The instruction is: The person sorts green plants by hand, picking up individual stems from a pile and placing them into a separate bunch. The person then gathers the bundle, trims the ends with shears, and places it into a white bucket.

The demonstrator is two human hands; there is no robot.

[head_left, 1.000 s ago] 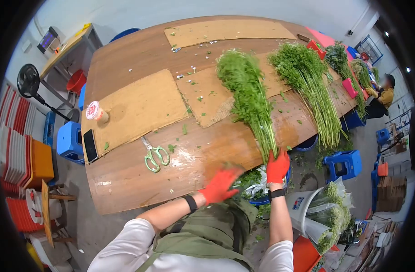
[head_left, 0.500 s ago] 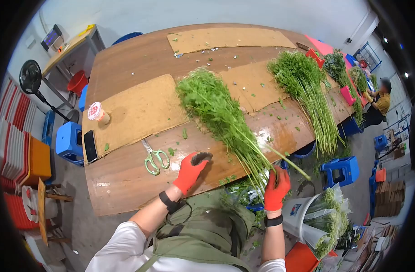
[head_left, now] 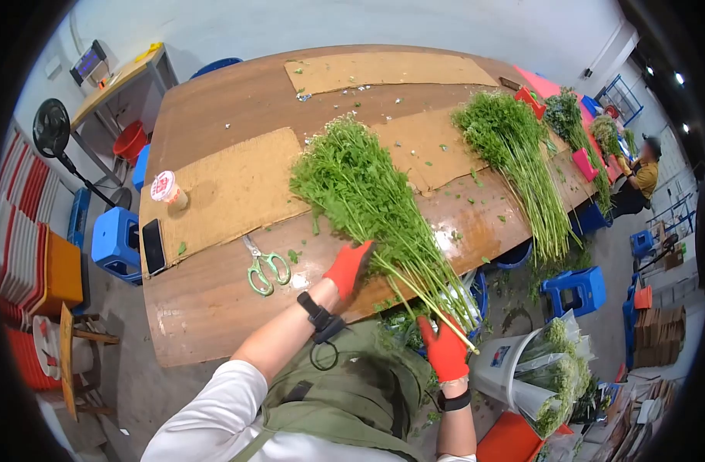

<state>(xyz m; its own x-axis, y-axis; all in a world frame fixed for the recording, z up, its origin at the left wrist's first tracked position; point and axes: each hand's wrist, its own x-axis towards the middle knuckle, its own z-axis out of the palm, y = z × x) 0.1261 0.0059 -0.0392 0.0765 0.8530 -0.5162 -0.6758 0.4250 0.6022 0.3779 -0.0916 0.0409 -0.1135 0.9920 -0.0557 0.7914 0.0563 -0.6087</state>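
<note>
A leafy green bunch of long-stemmed flowers [head_left: 360,181] lies across the table, its stems reaching past the front edge. My left hand [head_left: 349,269], in a red glove with a dark palm, is beside the bunch's left side, fingers stretched toward the stems. Below the table edge, my right hand [head_left: 446,350], also red-gloved, has its fingers at the lower stem ends, around a loose stem [head_left: 429,302] that slants across them. Green-handled scissors [head_left: 266,269] rest on the table left of my left hand.
A second bunch [head_left: 514,154] lies farther right. Cardboard sheets [head_left: 229,181], a lidded cup [head_left: 167,190] and a phone [head_left: 153,245] are on the table [head_left: 190,323]. A bucket of wrapped flowers [head_left: 502,369] and a blue stool [head_left: 574,291] stand at right. A person [head_left: 643,177] works at the far end.
My left hand has moved right and up to the bunch. The right hand has dropped down and left, and the loose stem has swung left with it. The leafy tops have shifted slightly left.
</note>
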